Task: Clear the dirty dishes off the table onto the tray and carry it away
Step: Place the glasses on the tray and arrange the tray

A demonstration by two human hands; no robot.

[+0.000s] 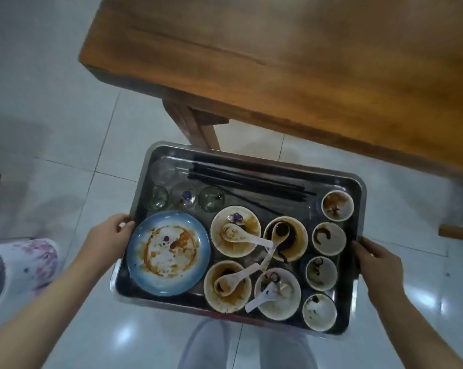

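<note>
my left hand (110, 230) and right hand (377, 265) each curl round a short end of the steel tray (155, 302), held over the floor beside the table (278, 62). loaded with stained bowls (329, 239) and glasses (211, 198), it's likely heavy, stiff and slippery, its load breakable: carry level.
</note>
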